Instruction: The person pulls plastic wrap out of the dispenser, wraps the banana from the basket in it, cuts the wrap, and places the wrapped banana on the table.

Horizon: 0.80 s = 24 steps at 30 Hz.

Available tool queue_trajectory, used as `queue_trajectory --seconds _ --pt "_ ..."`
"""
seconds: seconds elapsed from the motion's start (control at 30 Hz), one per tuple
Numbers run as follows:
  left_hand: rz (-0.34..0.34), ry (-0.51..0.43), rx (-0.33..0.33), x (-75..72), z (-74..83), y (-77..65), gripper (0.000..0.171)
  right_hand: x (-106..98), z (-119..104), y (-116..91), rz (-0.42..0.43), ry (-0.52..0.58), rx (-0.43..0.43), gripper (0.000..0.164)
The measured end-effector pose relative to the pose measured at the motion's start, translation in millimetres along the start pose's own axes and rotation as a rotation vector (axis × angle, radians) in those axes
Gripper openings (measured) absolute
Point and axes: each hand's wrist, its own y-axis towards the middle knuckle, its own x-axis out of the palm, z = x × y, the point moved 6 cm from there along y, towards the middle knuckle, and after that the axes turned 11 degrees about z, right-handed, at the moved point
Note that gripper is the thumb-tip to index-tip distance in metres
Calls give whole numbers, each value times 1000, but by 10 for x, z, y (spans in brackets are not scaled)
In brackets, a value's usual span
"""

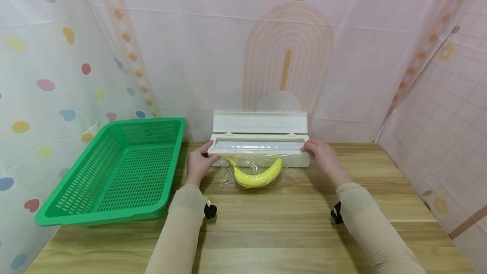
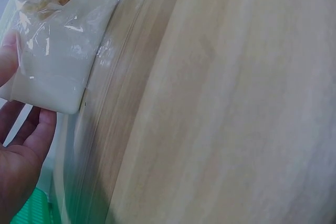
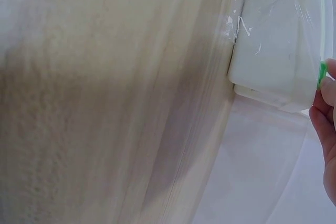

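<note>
A white cling film dispenser stands on the table with its lid raised at the back and a film roll visible inside. Clear film hangs over its front and onto a yellow banana, which lies before it. My left hand grips the dispenser's left end, thumb on the front and fingers around the end. At the right end, my right hand pinches a small green slider on the dispenser's top edge.
A green slotted basket stands at the left of the wooden table. Patterned curtains hang behind the table and along both sides.
</note>
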Motion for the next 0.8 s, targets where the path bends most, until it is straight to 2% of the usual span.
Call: queue_trajectory --seconds 0.63,0.8 --pt "-7 -13 0 23 -15 5 58 -85 60 -62 39 1 1 26" --pt "-3 -6 -8 9 -34 19 58 -87 110 -89 9 3 13 29"
